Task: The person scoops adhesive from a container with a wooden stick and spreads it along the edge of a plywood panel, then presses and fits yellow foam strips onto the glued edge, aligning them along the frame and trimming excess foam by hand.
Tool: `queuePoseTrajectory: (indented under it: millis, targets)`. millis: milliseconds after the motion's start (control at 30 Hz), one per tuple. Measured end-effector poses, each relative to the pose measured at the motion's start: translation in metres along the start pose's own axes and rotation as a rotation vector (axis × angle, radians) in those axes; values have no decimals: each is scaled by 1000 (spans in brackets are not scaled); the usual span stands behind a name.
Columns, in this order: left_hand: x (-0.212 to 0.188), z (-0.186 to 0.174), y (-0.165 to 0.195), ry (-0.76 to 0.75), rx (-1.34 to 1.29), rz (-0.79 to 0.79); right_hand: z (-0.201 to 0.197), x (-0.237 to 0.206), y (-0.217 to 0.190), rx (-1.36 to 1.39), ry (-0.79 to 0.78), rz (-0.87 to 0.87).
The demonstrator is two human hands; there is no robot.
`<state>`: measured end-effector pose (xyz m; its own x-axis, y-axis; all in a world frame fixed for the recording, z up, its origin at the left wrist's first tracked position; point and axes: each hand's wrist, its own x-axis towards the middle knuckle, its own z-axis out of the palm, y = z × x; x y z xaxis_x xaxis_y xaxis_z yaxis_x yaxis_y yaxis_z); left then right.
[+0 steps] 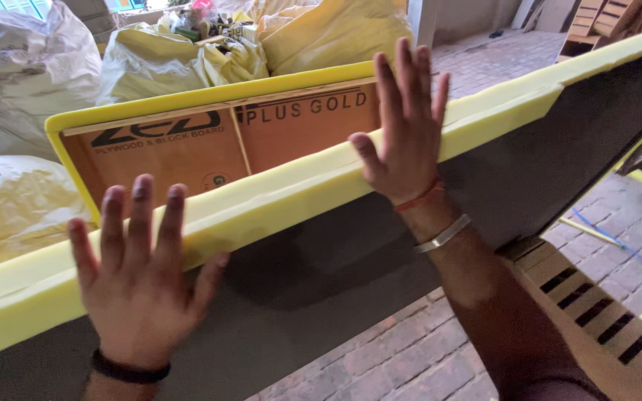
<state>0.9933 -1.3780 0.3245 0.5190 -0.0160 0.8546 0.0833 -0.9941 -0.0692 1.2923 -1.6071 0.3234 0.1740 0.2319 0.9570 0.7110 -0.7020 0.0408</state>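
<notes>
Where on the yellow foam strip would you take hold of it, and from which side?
Grip the yellow foam strip along its long top edge, from the near side, probably. It lies folded over the grey panel, where the left hand and right hand press flat.

Both arms are bare, no sleeves. The left hand (139, 286) has a dark band (129, 369) around the wrist — the right hand (403, 130) wears a thin red thread (419, 199) and, lower down, a plain silver bangle (443, 233).

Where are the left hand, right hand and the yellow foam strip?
left hand (139, 286): head view, back of the hand.
right hand (404, 137): head view, back of the hand.
yellow foam strip (276, 204): head view, top face between the hands.
</notes>
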Motion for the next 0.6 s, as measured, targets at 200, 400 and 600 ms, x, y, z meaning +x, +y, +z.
queuePoseTrajectory:
  millis: [200, 400, 600]
  targets:
    - [33, 47, 66, -28, 115, 39, -11, 5, 156, 21, 29, 94]
    - [52, 88, 106, -37, 137, 2, -5, 4, 264, 197, 6, 66]
    - [40, 104, 98, -39, 273, -125, -4, -4, 269, 257, 132, 10]
